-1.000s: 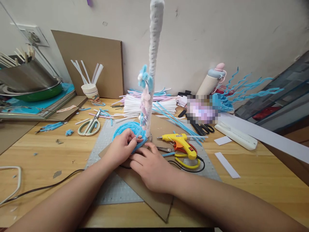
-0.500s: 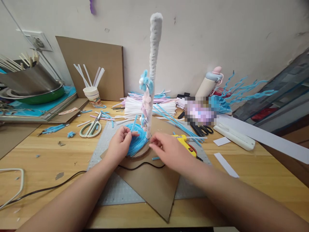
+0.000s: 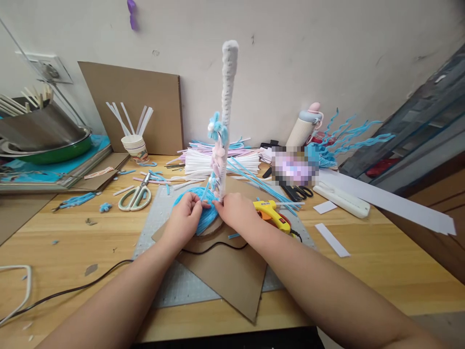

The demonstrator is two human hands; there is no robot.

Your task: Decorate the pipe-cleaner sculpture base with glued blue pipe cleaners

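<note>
The fingers of your left hand point(image 3: 184, 215) are pinched around a thin blue strip point(image 3: 205, 191), which points up over the coiled blue disc point(image 3: 206, 224). Your right hand point(image 3: 238, 209) has its fingertips at the foot of the white fuzzy post point(image 3: 228, 92); whether they grip it or only touch it, you cannot tell from here. The post stands upright at the right edge of the disc, between your hands and just beyond them, with blue flowers point(image 3: 217, 128) and pink flowers point(image 3: 218, 157) up its left side.

Under your wrists lies brown cardboard point(image 3: 227, 278) on a grey cutting mat point(image 3: 172, 292), crossed by a black cord point(image 3: 212, 250). Just right of your right hand is the yellow glue gun point(image 3: 271, 209), partly hidden by it. Farther left on the tabletop point(image 3: 109, 247) are pale-handled scissors point(image 3: 134, 198).

Behind those scissors, your stacked paper cups point(image 3: 134, 145) hold white and pale straight sticks point(image 3: 145, 120), fanned out above the rim. At far left, a steel pot point(image 3: 43, 127) holds a bunch of wooden sticks point(image 3: 38, 99) and sits above a green basin point(image 3: 67, 151); whatever else is inside either one is hidden from you. At the back right, a cream bottle point(image 3: 301, 130) leans with its pink-topped lid on, so its contents are hidden too.
</note>
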